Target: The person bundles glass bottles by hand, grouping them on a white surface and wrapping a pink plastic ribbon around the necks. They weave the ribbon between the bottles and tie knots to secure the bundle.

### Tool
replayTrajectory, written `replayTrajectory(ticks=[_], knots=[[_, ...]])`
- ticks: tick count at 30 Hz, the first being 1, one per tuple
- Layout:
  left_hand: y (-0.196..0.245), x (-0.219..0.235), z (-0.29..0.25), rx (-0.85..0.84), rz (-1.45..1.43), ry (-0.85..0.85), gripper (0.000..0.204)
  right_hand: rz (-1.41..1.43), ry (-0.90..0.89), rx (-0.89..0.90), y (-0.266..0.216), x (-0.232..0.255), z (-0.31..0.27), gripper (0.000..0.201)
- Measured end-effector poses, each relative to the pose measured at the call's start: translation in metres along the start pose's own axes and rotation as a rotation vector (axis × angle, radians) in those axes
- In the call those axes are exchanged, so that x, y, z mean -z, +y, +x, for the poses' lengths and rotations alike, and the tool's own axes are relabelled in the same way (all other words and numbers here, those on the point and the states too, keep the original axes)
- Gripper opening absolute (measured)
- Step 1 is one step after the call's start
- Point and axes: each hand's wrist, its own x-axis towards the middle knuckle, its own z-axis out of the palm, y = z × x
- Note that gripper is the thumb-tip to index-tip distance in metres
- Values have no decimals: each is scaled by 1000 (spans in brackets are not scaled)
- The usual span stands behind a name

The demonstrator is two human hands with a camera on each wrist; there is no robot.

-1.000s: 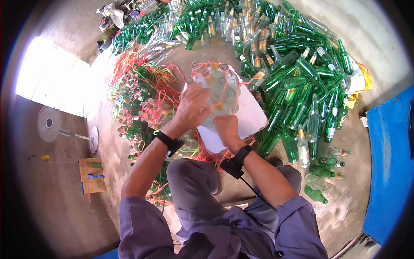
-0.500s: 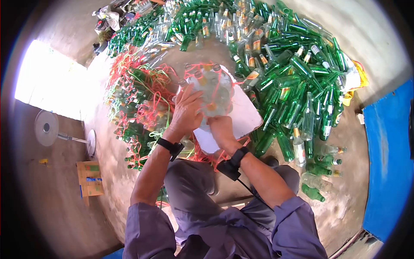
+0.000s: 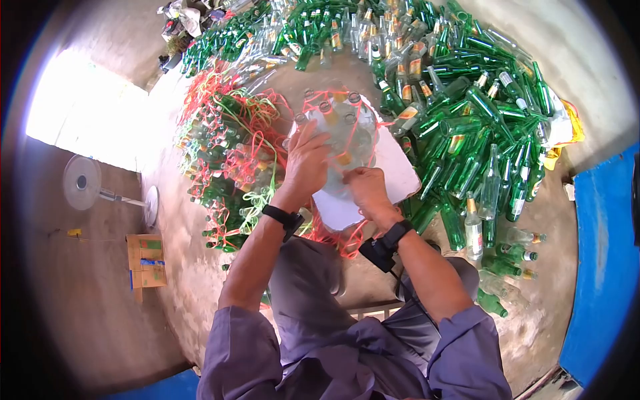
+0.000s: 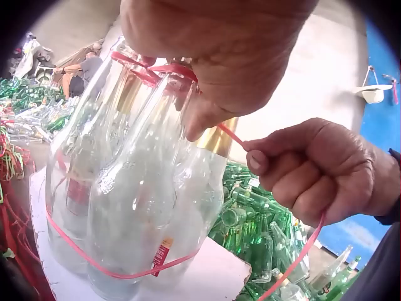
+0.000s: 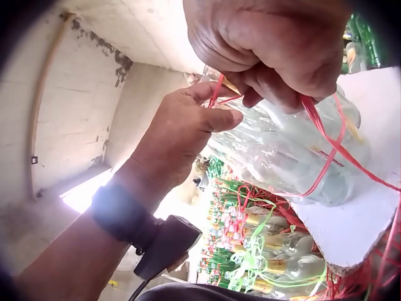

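Note:
Several clear glass bottles [image 4: 135,188] stand upright in a cluster on a white board [image 3: 397,167], with red twine [image 4: 113,273] looped around their bodies and necks. The left hand [image 3: 308,163] is at the bottle necks; in the left wrist view its fingers [image 4: 219,69] bend over the necks and the twine. The right hand [image 3: 370,192] pinches the red strand [image 4: 232,133] between thumb and forefinger, fingers curled, and pulls it taut from the necks. A loose length hangs below that hand. In the right wrist view the left thumb and fingers [image 5: 200,113] meet near the twine.
Green and clear bottles [image 3: 467,113] are heaped at the right and back. Bundled bottles with red and green twine [image 3: 233,153] stand at the left. A fan [image 3: 82,182], a cardboard box [image 3: 147,260] and a blue panel [image 3: 603,267] are farther out.
The right hand has turned and drawn slightly away from the bottles, with the strand between its fingertips. The left hand stays by the necks. The head view has shifted a little.

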Motion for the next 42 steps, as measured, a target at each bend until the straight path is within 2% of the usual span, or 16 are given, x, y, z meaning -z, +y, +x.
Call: replayTrajectory(ticks=[7,10,13,17,19,20,22,25,29,31,35,36,37,39,41,42], knots=[[3,2,3,-15,25,29,21,-32,-32,99,5,7,5,27],[5,1,-3,9,35,21,21,-174,-26,97,5,10,2,30],[1,-1,1,17,42,52,22,-216,-40,204,4,14,7,33],[0,-4,0,30,56,46,25,-202,-29,165,-3,17,5,30],[1,-3,0,39,35,64,26,-397,-9,386,-8,19,3,29],[1,-4,-1,39,23,74,27,-411,-7,392,-10,19,2,29],[2,-5,-1,49,-2,98,28,-602,41,655,-15,18,-1,28],[0,-8,-4,44,-24,133,29,-694,57,787,-25,14,-5,24],[-2,-6,-3,40,-37,139,29,-791,2,797,-39,16,1,21],[0,-4,-5,43,-55,142,29,-928,-22,1082,-57,14,7,18],[-3,-8,-3,36,-67,170,28,-1085,-71,1199,-85,3,24,14],[-5,-10,-3,35,-61,176,27,-1102,-79,1093,-87,1,31,14],[-6,-14,-2,43,-48,186,27,-1099,-91,1109,-87,2,39,14],[-9,-13,-5,49,-149,138,24,-1161,-51,1222,-83,-1,62,17],[-6,-9,-7,16,-122,227,22,-1232,-38,1138,-76,-1,79,21],[-5,-8,-8,32,-131,200,23,-1225,-11,1102,-73,0,83,21]])
